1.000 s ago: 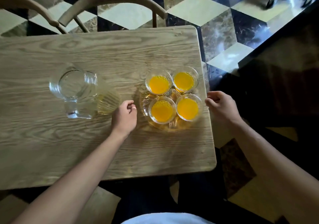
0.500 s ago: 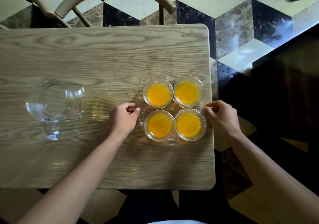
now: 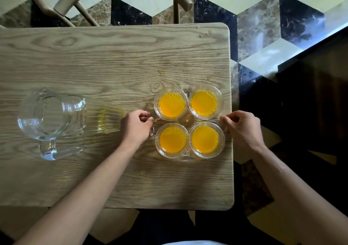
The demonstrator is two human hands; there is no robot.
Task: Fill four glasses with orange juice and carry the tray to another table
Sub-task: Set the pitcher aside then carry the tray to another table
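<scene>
Both hands have closed in on the tray since a second ago, when they hovered short of it. I see the wooden table (image 3: 113,65) spread under both forearms. Well out past my left hand (image 3: 136,127) stands the clear jug (image 3: 50,116), a little pale juice left in it. Between the two hands sits the glass tray (image 3: 186,120), near the table's right edge, carrying four glasses (image 3: 171,104) of orange juice in a square, their rims touching or nearly so. The left hand's fingers are curled and pinch the tray's rim on its side. My right hand (image 3: 243,127) is curled the same way at the opposite rim, fingertips (image 3: 223,118) on the glass edge. I cannot tell whether the tray is off the wood.
</scene>
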